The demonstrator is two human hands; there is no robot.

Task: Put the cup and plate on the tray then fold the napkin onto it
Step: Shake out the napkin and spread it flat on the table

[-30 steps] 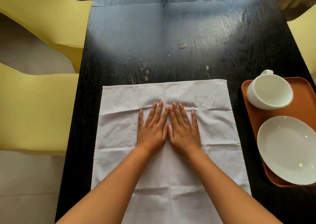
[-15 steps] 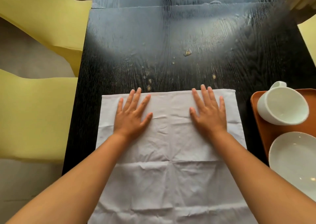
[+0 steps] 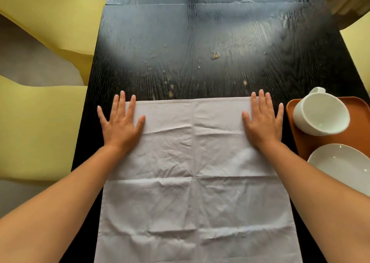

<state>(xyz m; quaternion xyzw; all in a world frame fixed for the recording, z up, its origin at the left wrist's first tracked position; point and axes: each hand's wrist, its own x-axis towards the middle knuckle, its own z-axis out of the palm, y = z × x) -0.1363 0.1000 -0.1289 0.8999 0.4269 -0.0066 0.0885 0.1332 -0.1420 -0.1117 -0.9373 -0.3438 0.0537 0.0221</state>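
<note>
Yellow chair seats point(image 3: 40, 126) at far left, clear of the work. Black woodgrain table point(image 3: 190, 48) carries everything; worn spots and crumbs near centre. Left hand point(image 3: 120, 123) flat, palm down, fingers spread, over napkin's far-left corner, fingertips partly on bare table; grasping nothing. White cloth napkin point(image 3: 196, 174) lies spread w/ grid of creases, far edge straight, near edge running out of view. Right hand point(image 3: 262, 122) likewise flat and spread on far-right corner; grasping nothing. Orange tray point(image 3: 290, 110) just beside napkin's right edge, holding white cup point(image 3: 320, 114) tipped w/ mouth toward camera, handle at rear, and white plate point(image 3: 340, 164) nearer, partly cut off. Assessment: cup and plate done; fold not started. Napkin looks thin, limp, light: will slide on table and sag if lifted mid-sheet. Recommend pinching both far corners, folding along an existing crease.
</note>
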